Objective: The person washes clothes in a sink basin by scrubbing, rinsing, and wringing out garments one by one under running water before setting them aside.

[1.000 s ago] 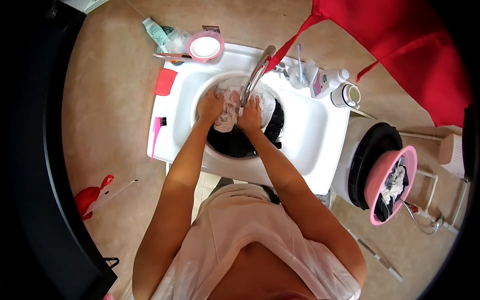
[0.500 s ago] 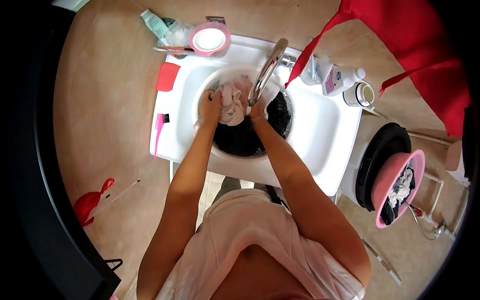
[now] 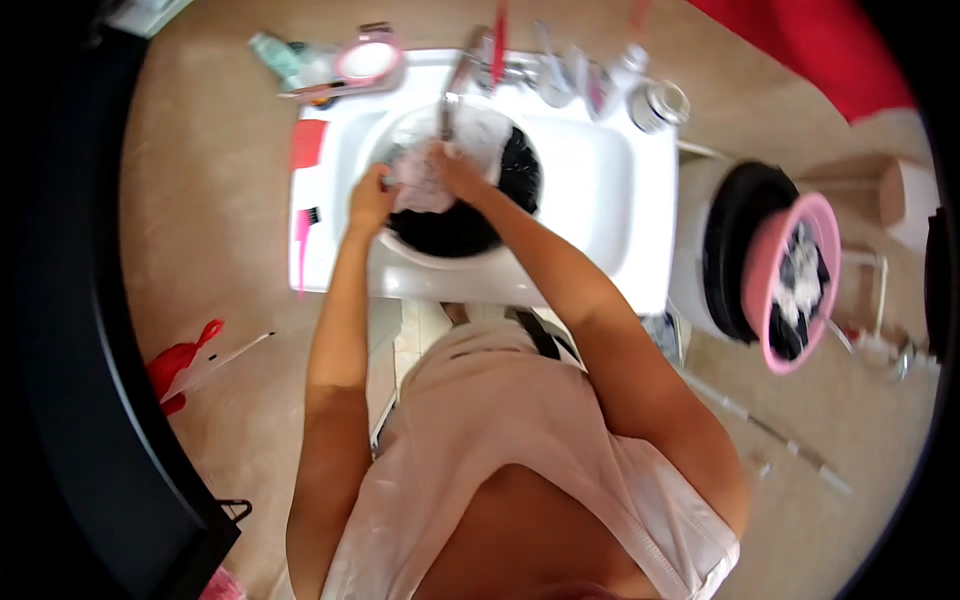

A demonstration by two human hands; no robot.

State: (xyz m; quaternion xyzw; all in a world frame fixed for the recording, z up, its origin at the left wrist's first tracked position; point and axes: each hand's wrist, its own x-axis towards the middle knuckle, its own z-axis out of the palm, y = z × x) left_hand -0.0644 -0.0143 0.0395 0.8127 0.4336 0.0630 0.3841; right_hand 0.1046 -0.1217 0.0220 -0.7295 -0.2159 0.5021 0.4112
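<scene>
A whitish-pink wet cloth [image 3: 420,188] is bunched between my two hands, inside a round white basin [image 3: 450,262] set in the sink. My left hand [image 3: 371,198] is closed on the cloth's left side, its fingers curled at the edge. My right hand [image 3: 455,172] grips the cloth's upper right part, close under the chrome faucet [image 3: 450,108]. Below and to the right of the hands, dark fabric [image 3: 445,232] fills the basin. Motion blur softens the fingertips.
A white sink [image 3: 600,180] surrounds the basin. On its left rim lie a red cloth [image 3: 308,144] and a pink brush [image 3: 303,240]. Bottles and a jar [image 3: 658,106] line the back right. A pink tub [image 3: 757,285] of laundry stands right, and red fabric [image 3: 820,50] hangs above.
The view has shifted, so the sink appears higher and further left. Both hands stay on the light cloth, my right hand now lying more over its top right.
</scene>
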